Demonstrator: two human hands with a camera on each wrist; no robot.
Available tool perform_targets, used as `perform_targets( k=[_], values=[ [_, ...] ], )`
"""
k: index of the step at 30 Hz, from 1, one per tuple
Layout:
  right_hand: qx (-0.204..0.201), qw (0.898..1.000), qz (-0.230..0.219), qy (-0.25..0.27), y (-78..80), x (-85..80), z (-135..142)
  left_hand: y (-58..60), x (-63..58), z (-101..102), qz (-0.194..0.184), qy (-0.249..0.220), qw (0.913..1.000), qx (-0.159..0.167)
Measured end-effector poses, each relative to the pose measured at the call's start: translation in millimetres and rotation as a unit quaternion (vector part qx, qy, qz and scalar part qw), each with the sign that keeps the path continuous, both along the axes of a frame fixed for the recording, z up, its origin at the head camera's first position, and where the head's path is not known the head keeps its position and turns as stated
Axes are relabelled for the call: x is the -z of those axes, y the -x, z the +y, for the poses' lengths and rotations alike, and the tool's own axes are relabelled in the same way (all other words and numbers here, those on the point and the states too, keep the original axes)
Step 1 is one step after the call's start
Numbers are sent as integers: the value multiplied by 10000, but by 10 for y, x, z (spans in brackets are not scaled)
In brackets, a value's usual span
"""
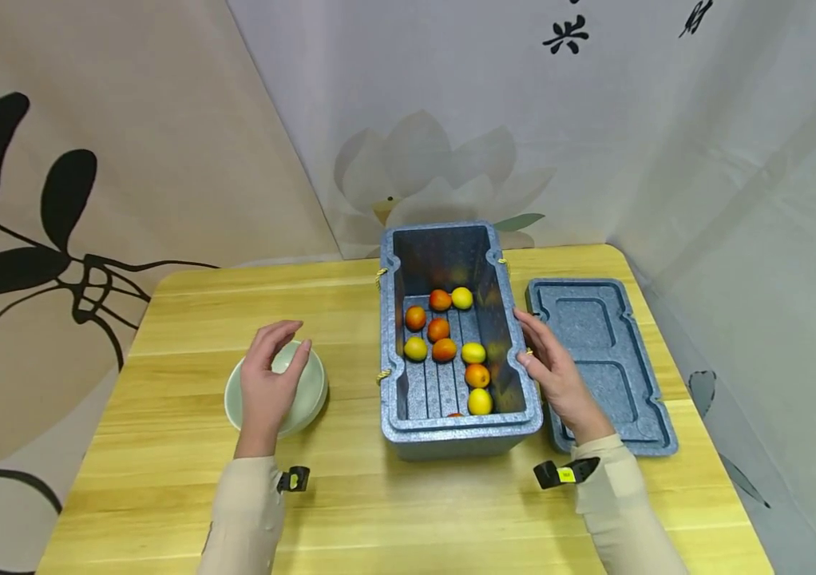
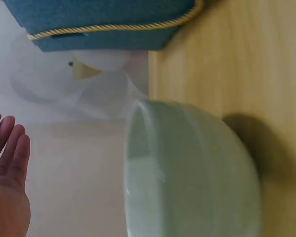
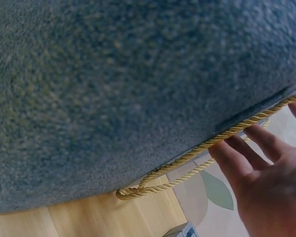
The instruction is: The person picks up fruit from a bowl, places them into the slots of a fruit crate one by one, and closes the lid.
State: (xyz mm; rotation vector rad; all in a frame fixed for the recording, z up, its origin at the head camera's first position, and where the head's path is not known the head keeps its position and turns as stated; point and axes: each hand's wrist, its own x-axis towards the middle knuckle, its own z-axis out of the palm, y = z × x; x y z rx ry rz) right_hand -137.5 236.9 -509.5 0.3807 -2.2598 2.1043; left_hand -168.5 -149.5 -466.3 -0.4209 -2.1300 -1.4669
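Observation:
A pale green bowl [image 1: 316,391] stands on the left of the table. My left hand [image 1: 268,383] is over it, thumb and fingers apart, holding nothing; in the left wrist view its fingers are clear of the bowl's rim. A grey-blue speckled foam box [image 1: 451,435] stands uncovered to the right, with orange-red fruits [image 1: 444,350] and yellow fruits [image 1: 480,401] scattered on its ribbed floor. At the box's right side is my right hand [image 1: 559,375]. In the right wrist view its spread fingers touch or nearly touch the yellow rope [image 3: 227,132] along the wall.
To the right of the box lies its grey-blue lid [image 1: 595,399], with two recessed panels and partly behind my right forearm. All of it rests on a wooden table [image 1: 350,511]. Printed cloth [image 1: 451,96] hangs behind the table's far edge.

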Motion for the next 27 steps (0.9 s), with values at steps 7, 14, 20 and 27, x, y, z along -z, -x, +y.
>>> perform_targets(
  k=[7, 14, 20, 27],
  values=[
    [-3, 10000, -31, -30, -12, -4, 11, -137, 175, -111, 64, 258, 9990, -361],
    [-61, 10000, -48, -2, -6, -13, -4, -150, 563, -333, -810, 577, 9925, -708],
    [-46, 10000, -56, 9, -5, -8, 2, -195, 686, -434, -1959, 853, 9633, -1623],
    [-73, 10000, -28, 48, -3, -15, -1, -207, 696, -523, -2488, 1398, 9390, -1917]
  ],
)
